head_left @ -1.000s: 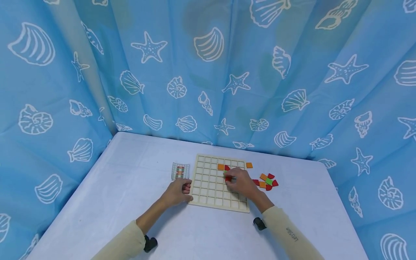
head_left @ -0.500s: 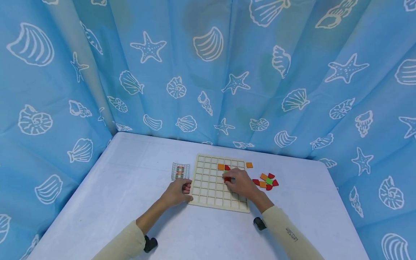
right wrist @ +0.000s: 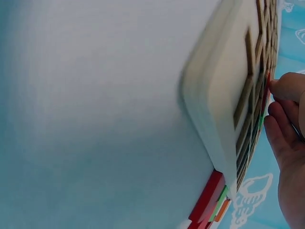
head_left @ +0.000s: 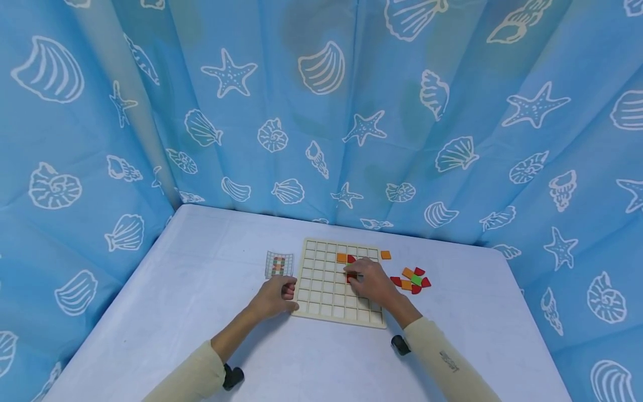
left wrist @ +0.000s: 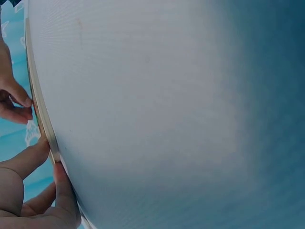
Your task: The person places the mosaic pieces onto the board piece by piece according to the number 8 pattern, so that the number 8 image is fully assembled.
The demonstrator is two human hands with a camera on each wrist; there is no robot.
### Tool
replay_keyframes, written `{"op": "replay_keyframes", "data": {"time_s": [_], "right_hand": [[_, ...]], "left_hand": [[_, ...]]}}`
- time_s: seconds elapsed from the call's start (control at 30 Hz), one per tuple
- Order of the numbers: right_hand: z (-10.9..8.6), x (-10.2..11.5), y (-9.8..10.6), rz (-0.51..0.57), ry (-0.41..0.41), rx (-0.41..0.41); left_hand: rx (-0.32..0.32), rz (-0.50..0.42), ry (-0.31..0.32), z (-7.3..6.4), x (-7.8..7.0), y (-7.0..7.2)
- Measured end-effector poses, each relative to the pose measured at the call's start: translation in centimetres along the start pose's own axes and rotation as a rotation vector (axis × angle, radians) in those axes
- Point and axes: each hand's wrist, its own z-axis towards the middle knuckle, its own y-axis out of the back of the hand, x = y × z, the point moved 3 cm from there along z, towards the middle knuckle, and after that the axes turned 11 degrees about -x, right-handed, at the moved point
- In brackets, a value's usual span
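A light wooden grid board (head_left: 315, 299) lies on the table. My left hand (head_left: 273, 297) grips its left edge between thumb and fingers; the left wrist view shows the hand (left wrist: 45, 186) at that edge. Over the board's right half, my right hand (head_left: 374, 283) holds a red tile (head_left: 351, 278) at the grid with bent fingers. In the right wrist view the thumb lies on the red tile (right wrist: 266, 90), fingertips close to a green one (right wrist: 260, 122). An orange square tile (head_left: 341, 258) and a red rounded tile (head_left: 351, 259) sit in cells just above.
A small pattern card (head_left: 278, 264) with a printed grid lies left of the board. Loose red, orange and green tiles (head_left: 416, 280) are scattered at its right, and a single orange square (head_left: 385, 255) lies by its upper right corner. A blue shell-print curtain (head_left: 321, 139) surrounds the table.
The right hand's fingers shift very slightly at the red tile. The left hand, the board and the loose tiles stay put.
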Motion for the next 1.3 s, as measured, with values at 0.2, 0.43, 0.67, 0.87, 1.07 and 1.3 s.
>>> {"op": "replay_keyframes", "data": {"time_s": [0.2, 0.43, 0.67, 0.87, 1.07, 1.3], "right_hand": [[0.3, -0.5, 0.9, 0.028, -0.062, -0.012], [1.0, -4.0, 3.1, -0.016, -0.223, -0.093], [0.4, -7.1, 3.9, -0.049, -0.346, -0.087], [0.3, -8.4, 3.7, -0.071, -0.370, -0.054], [0.1, -8.9, 3.4, -0.085, -0.388, -0.032], [-0.4, -8.6, 4.0, -0.074, -0.500, -0.009]], "left_hand": [[0.004, 0.009, -0.009, -0.1, -0.2, 0.2], [0.004, 0.019, -0.012, -0.1, -0.1, 0.1], [0.003, 0.008, -0.002, -0.1, 0.0, 0.1], [0.000, 0.016, 0.005, -0.1, 0.1, 0.0], [-0.001, 0.010, -0.014, -0.3, -0.1, 0.0], [-0.014, 0.004, 0.002, -0.2, -0.2, 0.0]]}}
